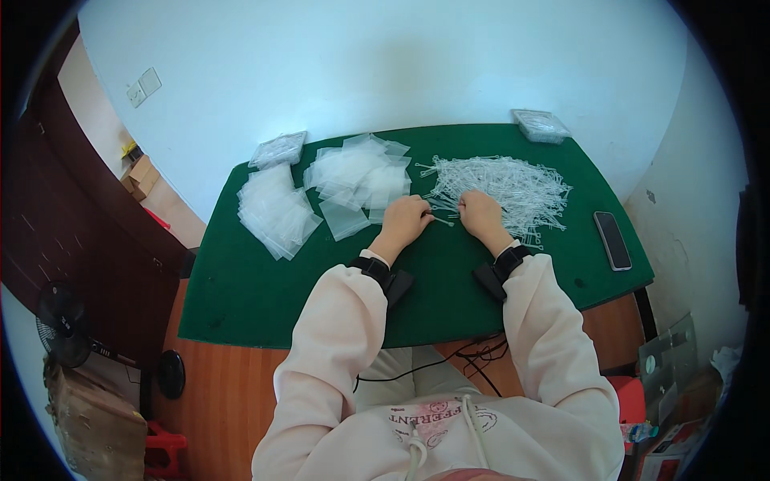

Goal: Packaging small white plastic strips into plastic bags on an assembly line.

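A heap of thin clear plastic sticks point(521, 188) with small looped or spoon-like ends lies on the right half of the green table. My left hand point(405, 218) is closed, its fingertips pinching a clear plastic stick point(443, 221) that points right. My right hand point(481, 213) is at the heap's near left edge, knuckles up and fingers curled in. Whatever sits between those fingers is hidden. Behind and left of my left hand spreads a pile of clear flat plastic bags point(357, 172). A second fanned stack of bags point(275, 212) lies farther left.
Clear plastic boxes stand at the table's back left point(278, 150) and back right point(541, 126). A phone point(613, 240) lies near the right edge of the green-covered table point(249, 297). Black straps with blocks circle both wrists. Cables point(481, 350) hang below the front edge.
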Available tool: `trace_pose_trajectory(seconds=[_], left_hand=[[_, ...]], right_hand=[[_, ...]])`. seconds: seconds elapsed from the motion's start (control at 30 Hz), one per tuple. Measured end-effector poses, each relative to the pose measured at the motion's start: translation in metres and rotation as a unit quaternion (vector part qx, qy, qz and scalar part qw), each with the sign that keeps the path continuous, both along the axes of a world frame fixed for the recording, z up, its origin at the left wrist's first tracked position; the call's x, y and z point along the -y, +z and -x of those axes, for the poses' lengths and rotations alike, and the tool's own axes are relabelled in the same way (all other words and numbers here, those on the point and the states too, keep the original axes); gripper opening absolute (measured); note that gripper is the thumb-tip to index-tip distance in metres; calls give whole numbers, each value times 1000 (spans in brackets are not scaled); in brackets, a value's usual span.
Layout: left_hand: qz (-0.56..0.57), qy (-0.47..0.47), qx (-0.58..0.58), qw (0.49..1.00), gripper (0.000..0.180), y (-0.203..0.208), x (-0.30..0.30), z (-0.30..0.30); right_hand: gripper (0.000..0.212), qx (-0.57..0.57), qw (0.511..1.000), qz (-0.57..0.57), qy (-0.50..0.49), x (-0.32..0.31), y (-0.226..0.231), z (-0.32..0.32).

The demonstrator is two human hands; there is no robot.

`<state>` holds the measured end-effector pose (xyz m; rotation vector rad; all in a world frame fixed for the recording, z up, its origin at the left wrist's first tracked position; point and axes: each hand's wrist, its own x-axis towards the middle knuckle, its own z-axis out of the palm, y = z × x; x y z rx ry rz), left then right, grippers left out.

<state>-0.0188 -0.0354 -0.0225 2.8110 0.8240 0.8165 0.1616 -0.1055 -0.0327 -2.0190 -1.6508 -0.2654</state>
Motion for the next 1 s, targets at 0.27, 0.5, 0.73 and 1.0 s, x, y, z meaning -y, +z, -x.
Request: trace_pose_trajectory(seconds=[0.27, 0.5, 0.73, 1.0], left_hand=[[-25, -128, 7, 991, 8, 3, 1, -1], [-68, -104, -12, 992, 6, -5, 1, -8], [-86, -86, 34, 992, 4, -5, 3, -8], [-124, -75, 35, 989, 4, 4, 6, -4]], right_hand=[[10, -26, 999, 19, 12, 4, 7, 5], [7, -7, 999, 33, 0, 3, 9, 7], [8, -35, 999, 20, -5, 6, 14, 10], [9, -58, 998, 2, 26, 9, 17, 8]])
